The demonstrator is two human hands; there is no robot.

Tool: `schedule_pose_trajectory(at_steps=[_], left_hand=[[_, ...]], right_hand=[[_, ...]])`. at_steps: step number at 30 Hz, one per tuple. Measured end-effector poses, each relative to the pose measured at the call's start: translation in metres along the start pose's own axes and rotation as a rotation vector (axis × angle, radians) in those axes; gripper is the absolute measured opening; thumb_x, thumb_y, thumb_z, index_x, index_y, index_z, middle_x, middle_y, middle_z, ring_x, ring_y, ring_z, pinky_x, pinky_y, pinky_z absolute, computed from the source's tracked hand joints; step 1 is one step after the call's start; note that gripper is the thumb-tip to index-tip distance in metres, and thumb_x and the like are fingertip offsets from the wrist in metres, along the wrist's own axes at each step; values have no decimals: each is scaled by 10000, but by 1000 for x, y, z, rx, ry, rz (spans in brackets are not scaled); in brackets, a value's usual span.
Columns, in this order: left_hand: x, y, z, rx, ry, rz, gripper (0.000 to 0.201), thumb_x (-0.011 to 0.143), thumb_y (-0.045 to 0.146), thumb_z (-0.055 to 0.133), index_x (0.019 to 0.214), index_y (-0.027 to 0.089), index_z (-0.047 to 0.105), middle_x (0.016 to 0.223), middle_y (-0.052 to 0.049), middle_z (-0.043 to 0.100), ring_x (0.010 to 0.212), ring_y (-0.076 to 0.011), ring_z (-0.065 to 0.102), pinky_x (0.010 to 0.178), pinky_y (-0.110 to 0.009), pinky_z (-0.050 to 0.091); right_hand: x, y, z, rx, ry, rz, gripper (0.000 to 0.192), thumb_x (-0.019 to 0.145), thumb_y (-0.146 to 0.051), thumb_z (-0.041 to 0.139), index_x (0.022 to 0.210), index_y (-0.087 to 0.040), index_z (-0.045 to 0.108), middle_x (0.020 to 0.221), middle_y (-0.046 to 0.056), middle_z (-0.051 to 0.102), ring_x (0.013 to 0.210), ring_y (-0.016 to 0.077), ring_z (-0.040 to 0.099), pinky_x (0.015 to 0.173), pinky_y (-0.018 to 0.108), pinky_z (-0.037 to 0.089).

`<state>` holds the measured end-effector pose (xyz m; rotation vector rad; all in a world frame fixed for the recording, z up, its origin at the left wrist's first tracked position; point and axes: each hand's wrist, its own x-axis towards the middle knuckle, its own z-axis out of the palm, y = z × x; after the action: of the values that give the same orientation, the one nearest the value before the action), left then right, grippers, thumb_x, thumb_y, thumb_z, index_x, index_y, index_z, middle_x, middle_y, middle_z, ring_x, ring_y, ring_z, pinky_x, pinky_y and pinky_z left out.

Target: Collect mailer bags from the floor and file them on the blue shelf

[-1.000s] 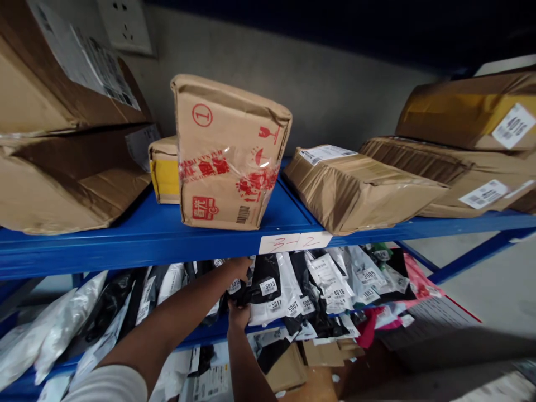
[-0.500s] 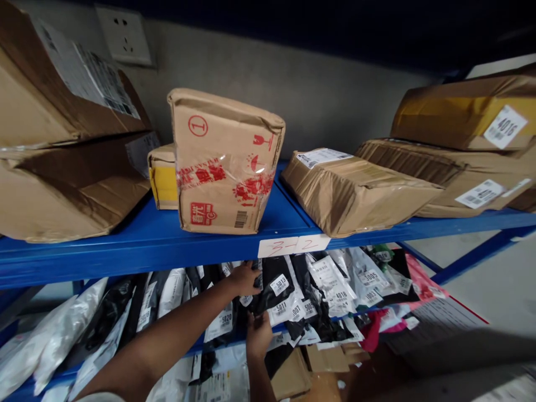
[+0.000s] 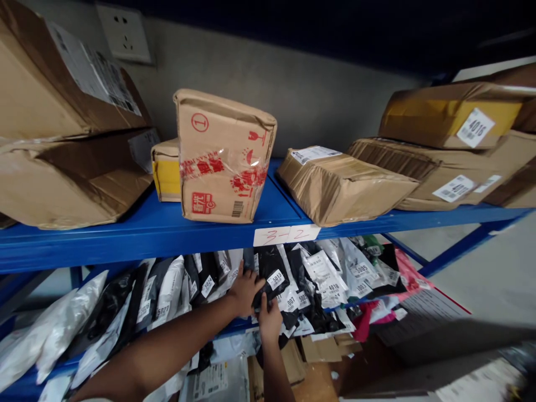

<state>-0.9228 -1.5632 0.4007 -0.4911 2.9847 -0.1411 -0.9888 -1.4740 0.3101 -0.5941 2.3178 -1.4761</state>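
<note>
Soft, light, slippery black plastic mailer bag with white number label (image 3: pixel 270 273) — pinched between left hand (image 3: pixel 243 288) and right hand (image 3: pixel 270 321) fingers; best gripped at the upper edge.

Head view, close to blue shelving (image 3: pixel 167 234)

One head-worn camera looks forward and down, tilted, along two shelf levels.

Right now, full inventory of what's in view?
cardboard boxes: about seven, brown, on upper blue shelf
shelf label: one, white, handwritten 3-2, shelf front edge
mailer bags: many, black, white and grey, numbered stickers, lower shelf
pink bag: one, right end of lower shelf
wall socket: one, white, top left
black bag 5013: one, at both hands
left hand: on bags beside it
right hand: fingers at its lower edge
</note>
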Motion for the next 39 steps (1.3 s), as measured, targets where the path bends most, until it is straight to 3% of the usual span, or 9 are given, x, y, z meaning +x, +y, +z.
schedule_pose_trajectory(at_steps=[3,5,7,9,17,25,28,35,39], left_hand=[[-3,12,28,120,-28,-76,874,518,480,805,1281,140,548,1391,-220,457,1334,-472,266,1104,-674,22],[-2,17,47,171,-12,-144,691,680,366,728,1289,96,544,1438,-204,415,1398,-401,184,1151,-594,78],[-2,18,61,166,48,-169,512,832,247,557,1320,97,511,1437,-166,434,1402,-313,233,1165,-521,169],[-3,15,67,144,67,-144,437,863,208,501,1287,114,549,1395,-145,491,1359,-284,325,1163,-491,217],[-24,-17,58,70,197,-76,238,878,206,510,963,149,724,1075,-100,637,1106,-248,519,1151,-486,240],[-32,-45,44,18,395,32,79,788,152,645,728,174,693,901,-51,568,990,-225,491,1105,-459,325],[-30,-55,38,1,495,-27,90,797,146,626,723,165,673,872,-60,526,947,-234,454,1054,-466,378],[-14,-35,49,-65,634,-6,151,851,173,555,724,178,637,790,-31,478,854,-205,437,1044,-505,356],[-12,-23,47,-311,500,70,166,860,314,569,773,198,649,870,-34,501,919,-209,466,1019,-480,385]], right_hand=[[3,3,2,-74,-21,25,389,856,-494,352,816,-191,594,781,145,717,755,289,691,664,340,486],[3,6,4,-97,-20,20,392,863,-477,338,828,-182,595,822,170,717,800,305,690,687,351,487],[3,9,6,-80,-14,1,382,865,-465,344,843,-178,597,826,172,719,801,305,692,686,351,490],[3,13,8,-56,-10,-18,360,864,-457,365,819,-184,594,787,164,719,756,299,694,653,344,490],[5,25,11,-66,37,-97,314,884,-418,356,743,-208,543,656,116,687,628,255,679,539,297,452],[10,29,9,-254,156,-175,370,913,-393,319,774,-179,586,662,144,677,602,270,651,531,310,415],[9,32,10,-268,130,-221,402,927,-376,300,832,-159,625,721,153,692,650,262,659,573,311,438],[-7,32,20,-296,7,-399,373,895,-298,368,757,-139,676,850,186,701,819,258,662,753,332,490],[-21,28,15,-219,41,-370,493,918,-455,357,586,-174,590,658,120,653,667,224,629,661,317,481]])
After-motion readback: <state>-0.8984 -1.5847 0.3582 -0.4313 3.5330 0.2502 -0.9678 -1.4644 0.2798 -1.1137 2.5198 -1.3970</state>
